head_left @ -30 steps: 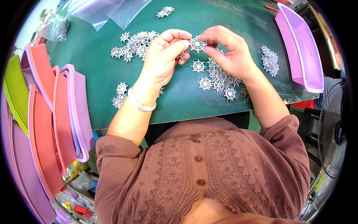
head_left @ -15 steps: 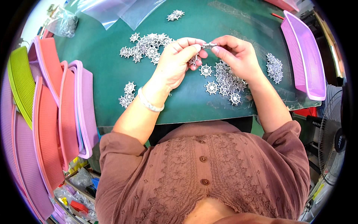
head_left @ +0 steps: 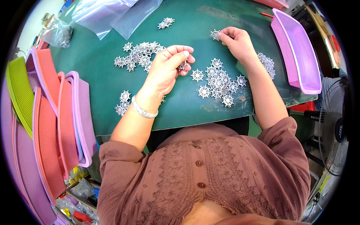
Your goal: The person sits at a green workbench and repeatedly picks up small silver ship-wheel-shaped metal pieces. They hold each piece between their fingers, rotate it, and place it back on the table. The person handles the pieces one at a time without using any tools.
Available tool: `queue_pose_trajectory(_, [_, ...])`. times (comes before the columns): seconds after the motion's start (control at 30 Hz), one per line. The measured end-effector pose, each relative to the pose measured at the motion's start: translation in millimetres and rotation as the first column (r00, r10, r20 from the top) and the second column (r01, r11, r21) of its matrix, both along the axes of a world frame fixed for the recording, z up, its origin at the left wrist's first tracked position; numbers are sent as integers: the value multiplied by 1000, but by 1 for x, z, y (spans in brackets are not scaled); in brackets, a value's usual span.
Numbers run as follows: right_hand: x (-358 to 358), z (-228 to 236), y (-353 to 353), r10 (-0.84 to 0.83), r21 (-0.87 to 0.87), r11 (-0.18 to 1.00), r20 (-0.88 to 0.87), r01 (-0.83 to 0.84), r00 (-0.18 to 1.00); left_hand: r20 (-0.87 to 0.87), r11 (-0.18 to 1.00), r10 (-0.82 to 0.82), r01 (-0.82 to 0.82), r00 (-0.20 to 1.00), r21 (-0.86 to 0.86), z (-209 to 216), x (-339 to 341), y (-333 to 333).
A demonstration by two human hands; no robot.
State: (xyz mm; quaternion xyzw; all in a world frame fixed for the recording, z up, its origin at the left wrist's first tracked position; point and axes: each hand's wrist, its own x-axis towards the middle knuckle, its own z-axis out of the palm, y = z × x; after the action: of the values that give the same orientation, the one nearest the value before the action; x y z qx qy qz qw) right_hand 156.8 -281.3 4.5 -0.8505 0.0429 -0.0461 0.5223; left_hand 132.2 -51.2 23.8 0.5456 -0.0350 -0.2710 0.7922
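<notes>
Between thumb and fingers, my right hand (head_left: 237, 42) pinches a small silver ship's-wheel charm (head_left: 215, 34) over the far middle of the green table. My left hand (head_left: 168, 67) is curled, with another ship's-wheel charm (head_left: 182, 65) partly showing in its fingers; the rest of its grip is hidden. A heap of matching charms (head_left: 218, 83) lies in front of me, between my arms. Beyond my left hand is a second heap (head_left: 144, 60). Smaller groups rest by my left forearm (head_left: 125, 96), at the far middle (head_left: 166, 23) and beside my right forearm (head_left: 266, 64).
A purple plastic basket (head_left: 296, 56) stands at the table's right edge. Stacked pink, purple and green baskets (head_left: 48, 127) crowd the left side. Clear plastic bags (head_left: 112, 15) lie at the far left, near a bag of parts (head_left: 62, 33). A fan (head_left: 332, 127) stands at right.
My right hand has moved away from my left, up and to the right, carrying a charm. My left hand has come slightly down and left in view, still curled.
</notes>
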Motion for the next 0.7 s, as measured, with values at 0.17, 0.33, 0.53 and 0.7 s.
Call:
queue_pose_trajectory(0.17, [4,9,9,30,27,999,-34,-29,999,-32,1000,-6,7,999,21,-2,1,1])
queue_pose_trajectory(0.33, [30,29,33,155,-94,982,-107,-166,982,-44,999,-48,48,998,-5,-3,2,1])
queue_pose_trajectory(0.53, [81,27,58,135,-194,965,-214,-177,967,-32,999,-44,45,999,7,-2,3,2])
queue_pose_trajectory(0.7, [104,14,65,97,-541,826,-141,-159,985,-15,998,-51,52,999,31,-3,3,3])
